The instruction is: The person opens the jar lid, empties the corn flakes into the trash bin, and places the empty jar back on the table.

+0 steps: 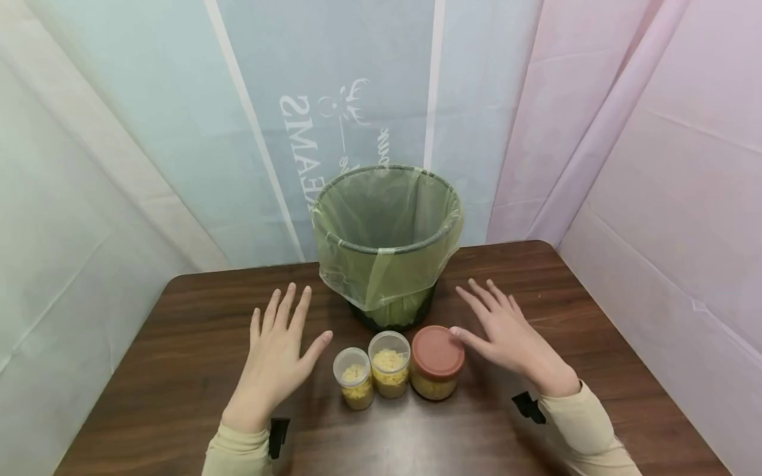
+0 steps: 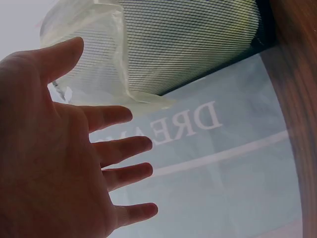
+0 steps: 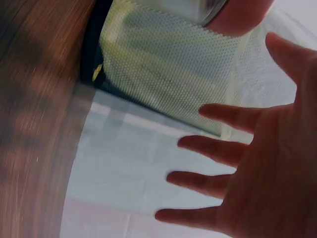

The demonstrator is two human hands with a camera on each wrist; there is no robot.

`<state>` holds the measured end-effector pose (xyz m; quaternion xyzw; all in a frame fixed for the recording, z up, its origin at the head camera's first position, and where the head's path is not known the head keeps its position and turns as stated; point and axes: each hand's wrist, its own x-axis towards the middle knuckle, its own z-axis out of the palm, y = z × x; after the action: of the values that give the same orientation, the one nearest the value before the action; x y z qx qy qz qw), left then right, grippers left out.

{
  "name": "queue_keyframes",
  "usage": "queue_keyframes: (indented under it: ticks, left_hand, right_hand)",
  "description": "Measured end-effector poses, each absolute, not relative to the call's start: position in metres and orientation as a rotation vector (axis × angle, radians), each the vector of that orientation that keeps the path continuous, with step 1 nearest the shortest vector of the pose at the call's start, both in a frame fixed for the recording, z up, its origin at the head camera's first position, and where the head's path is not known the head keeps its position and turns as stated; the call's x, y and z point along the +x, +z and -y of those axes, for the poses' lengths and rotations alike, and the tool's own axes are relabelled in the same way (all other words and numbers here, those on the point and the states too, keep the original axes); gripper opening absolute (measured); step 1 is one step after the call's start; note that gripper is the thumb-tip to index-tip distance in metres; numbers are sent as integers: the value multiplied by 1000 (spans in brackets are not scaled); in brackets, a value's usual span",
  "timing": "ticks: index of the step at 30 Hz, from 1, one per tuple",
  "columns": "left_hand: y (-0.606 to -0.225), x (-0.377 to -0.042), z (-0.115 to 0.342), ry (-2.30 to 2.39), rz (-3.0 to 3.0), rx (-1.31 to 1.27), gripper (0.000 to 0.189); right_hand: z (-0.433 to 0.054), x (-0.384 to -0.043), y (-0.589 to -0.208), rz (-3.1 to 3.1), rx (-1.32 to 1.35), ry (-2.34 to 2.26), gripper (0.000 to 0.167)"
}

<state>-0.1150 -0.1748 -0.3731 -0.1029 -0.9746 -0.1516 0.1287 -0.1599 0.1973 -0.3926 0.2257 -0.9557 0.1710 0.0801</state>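
Observation:
My left hand [image 1: 272,360] is spread with straight fingers to the left of the jars and holds nothing. On the other side, my right hand [image 1: 508,334] is spread too, its thumb overlapping the edge of a red lid in the head view. That lid tops a wide jar [image 1: 437,363] with yellowish contents. Beside it stand two smaller clear jars, the middle jar [image 1: 389,365] and the left jar [image 1: 354,379], both partly filled with pale yellow bits. In the right wrist view the red lid [image 3: 242,17] shows at the top, past the thumb.
Behind the jars stands a mesh waste bin [image 1: 387,317] lined with a translucent bag [image 1: 351,274] folded over its rim. All of it is on a dark wooden table [image 1: 178,370]. A printed cloth [image 1: 381,39] hangs behind, with pale cloth walls on both sides.

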Motion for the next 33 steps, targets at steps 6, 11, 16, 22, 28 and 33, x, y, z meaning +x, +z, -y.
queue_keyframes:
  ticks: [6, 11, 16, 22, 28, 33]
  left_hand:
    - [-364, -108, 171, -448, 2843, -345, 76]
    - [-359, -105, 167, -489, 2852, -430, 76]
    - [-357, -103, 166, -499, 2844, -476, 74]
    - [-358, -102, 166, -505, 2833, -508, 73]
    - [-355, -99, 163, -499, 2714, -605, 68]
    - [-352, -101, 159, -512, 2541, -723, 57]
  right_hand:
    - [-187, -149, -392, 2778, 888, 544, 86]
    - [-180, -141, -396, 2795, 964, 574, 89]
    - [-173, -137, -399, 2780, 1010, 627, 91]
    - [-166, -139, -402, 2745, 1018, 632, 85]
    - [-162, -145, -405, 2690, 1052, 623, 80]
    - [-164, -147, -405, 2653, 1068, 610, 79]
